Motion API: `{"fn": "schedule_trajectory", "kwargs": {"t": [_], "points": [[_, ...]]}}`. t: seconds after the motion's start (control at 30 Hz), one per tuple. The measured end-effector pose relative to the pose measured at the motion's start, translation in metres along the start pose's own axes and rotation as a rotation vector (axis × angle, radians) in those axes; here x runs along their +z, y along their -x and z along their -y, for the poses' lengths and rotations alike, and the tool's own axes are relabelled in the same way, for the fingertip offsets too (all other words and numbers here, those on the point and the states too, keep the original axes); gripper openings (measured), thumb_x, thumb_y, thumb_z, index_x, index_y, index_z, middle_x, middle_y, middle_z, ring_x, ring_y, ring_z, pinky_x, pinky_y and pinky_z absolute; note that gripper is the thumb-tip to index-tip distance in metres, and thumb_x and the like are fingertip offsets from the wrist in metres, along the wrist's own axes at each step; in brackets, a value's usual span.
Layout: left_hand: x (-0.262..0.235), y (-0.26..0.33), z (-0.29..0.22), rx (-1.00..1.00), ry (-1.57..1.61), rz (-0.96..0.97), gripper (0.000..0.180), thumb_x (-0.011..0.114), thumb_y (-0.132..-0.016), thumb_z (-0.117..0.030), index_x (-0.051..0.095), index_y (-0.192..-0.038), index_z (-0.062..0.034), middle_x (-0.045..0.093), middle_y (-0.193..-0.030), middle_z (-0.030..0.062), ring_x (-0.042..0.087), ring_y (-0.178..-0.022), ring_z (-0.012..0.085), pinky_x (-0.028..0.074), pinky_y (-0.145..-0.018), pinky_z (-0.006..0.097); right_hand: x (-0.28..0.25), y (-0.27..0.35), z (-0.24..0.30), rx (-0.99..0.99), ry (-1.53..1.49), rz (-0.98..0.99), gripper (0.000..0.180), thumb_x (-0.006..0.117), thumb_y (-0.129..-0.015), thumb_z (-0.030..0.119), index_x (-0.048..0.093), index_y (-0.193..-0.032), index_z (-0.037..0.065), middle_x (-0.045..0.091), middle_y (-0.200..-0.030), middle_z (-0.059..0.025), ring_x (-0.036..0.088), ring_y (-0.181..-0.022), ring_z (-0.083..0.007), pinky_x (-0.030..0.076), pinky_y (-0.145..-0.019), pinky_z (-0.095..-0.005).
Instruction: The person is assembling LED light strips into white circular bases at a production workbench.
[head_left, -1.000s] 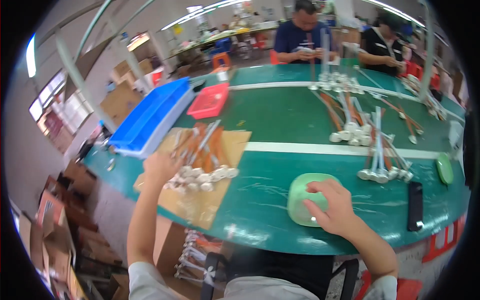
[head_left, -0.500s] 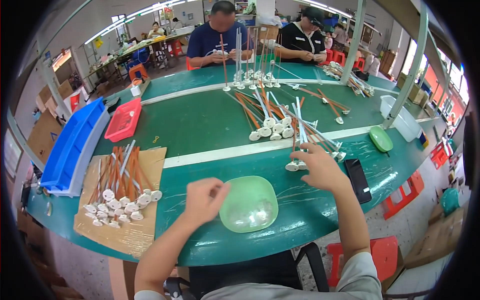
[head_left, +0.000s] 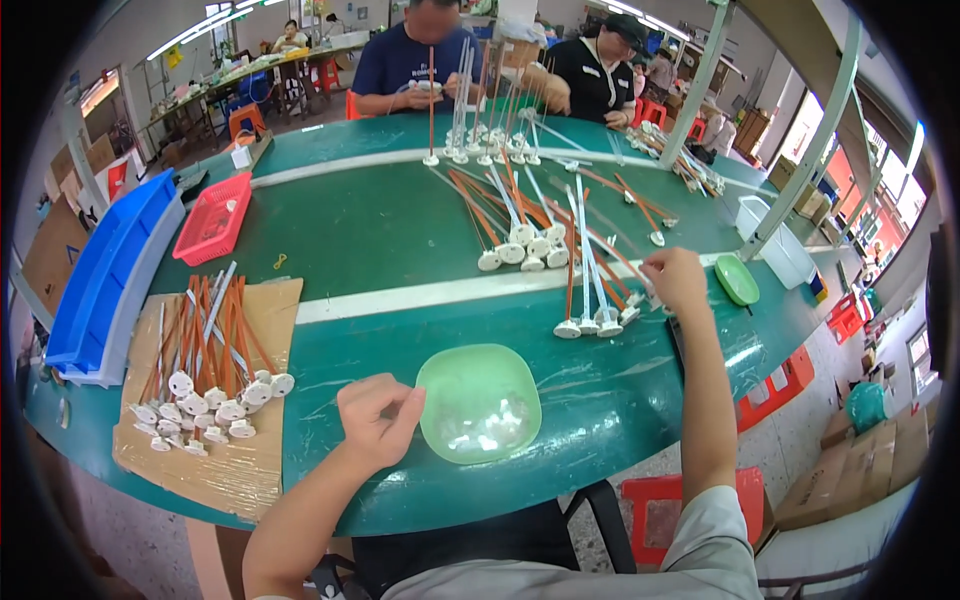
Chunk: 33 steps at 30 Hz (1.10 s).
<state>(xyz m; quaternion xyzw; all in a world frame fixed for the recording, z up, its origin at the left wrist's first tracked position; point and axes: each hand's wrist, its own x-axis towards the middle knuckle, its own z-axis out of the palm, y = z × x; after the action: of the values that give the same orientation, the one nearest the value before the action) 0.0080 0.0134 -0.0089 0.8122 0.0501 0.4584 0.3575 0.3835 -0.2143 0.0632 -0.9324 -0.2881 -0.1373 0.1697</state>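
Observation:
My left hand (head_left: 382, 420) is closed at the left rim of a shallow light-green dish (head_left: 480, 375); thumb and fingers are pressed together, and whatever they hold, if anything, is hidden. Shiny spots show in the dish; I cannot make out if they are small parts or glare. My right hand (head_left: 680, 280) is raised to the right of a few stems on white round bases (head_left: 568, 328). Its fingers are closed on a blurred stem with a white round base (head_left: 652, 297). Farther off lies a pile of orange and pale stems with white bases (head_left: 522, 235).
At left, more such stems lie on cardboard (head_left: 270, 340), near a blue tray (head_left: 105, 280) and a red basket (head_left: 215, 215). A dark phone (head_left: 678, 345) lies partly behind my right forearm; a small green dish (head_left: 737, 280) is beyond. Two people work across the table.
My right hand has moved right and closed on a stem with a white base. My left hand has shifted slightly left and down. The whole view has shifted; a person opposite has moved an arm.

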Motion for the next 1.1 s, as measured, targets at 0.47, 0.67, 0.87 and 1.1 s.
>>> {"fn": "schedule_trajectory", "kwargs": {"t": [0.47, 0.67, 0.87, 1.1], "points": [[0.009, 0.001, -0.003, 0.006, 0.014, 0.121, 0.015, 0.072, -0.079, -0.002, 0.064, -0.067, -0.0016, 0.059, -0.056, 0.0081, 0.054, -0.045, 0.0173, 0.039, -0.045, 0.028, 0.009, 0.022, 0.038, -0.208, -0.076, 0.239, 0.026, 0.068, -0.081, 0.023, 0.067, -0.076, -0.002, 0.066, -0.072, -0.0206, 0.066, -0.071, -0.0391, 0.053, -0.068, -0.0439], [0.007, -0.003, -0.009, -0.050, -0.009, 0.134, 0.013, 0.072, -0.079, -0.004, 0.065, -0.069, -0.0009, 0.061, -0.059, 0.0085, 0.057, -0.049, 0.0162, 0.042, -0.047, 0.027, 0.015, 0.037, 0.043, -0.221, -0.221, 0.235, 0.030, 0.069, -0.081, 0.023, 0.059, -0.070, -0.004, 0.061, -0.066, -0.0205, 0.061, -0.061, -0.0348, 0.048, -0.060, -0.0416], [0.030, -0.055, -0.055, -0.043, -0.045, 0.403, 0.020, 0.073, -0.082, -0.009, 0.066, -0.097, 0.0018, 0.068, -0.080, 0.0121, 0.067, -0.065, 0.0176, 0.054, -0.062, 0.028, -0.007, 0.062, 0.058, -0.067, -0.688, 0.227, 0.025, 0.068, -0.088, 0.016, 0.054, -0.071, 0.003, 0.059, -0.056, -0.0047, 0.054, -0.046, -0.0079, 0.038, -0.044, -0.0251], [0.108, -0.076, -0.050, -0.686, 0.646, 0.699, 0.052, 0.073, -0.090, -0.017, 0.053, -0.132, 0.0063, 0.065, -0.117, 0.0193, 0.069, -0.100, 0.0205, 0.055, -0.088, 0.031, -0.032, 0.090, 0.082, -0.099, -0.934, 0.062, 0.021, 0.067, -0.092, 0.009, 0.053, -0.076, 0.004, 0.058, -0.058, 0.0009, 0.053, -0.049, -0.0021, 0.035, -0.043, -0.0186]]}}
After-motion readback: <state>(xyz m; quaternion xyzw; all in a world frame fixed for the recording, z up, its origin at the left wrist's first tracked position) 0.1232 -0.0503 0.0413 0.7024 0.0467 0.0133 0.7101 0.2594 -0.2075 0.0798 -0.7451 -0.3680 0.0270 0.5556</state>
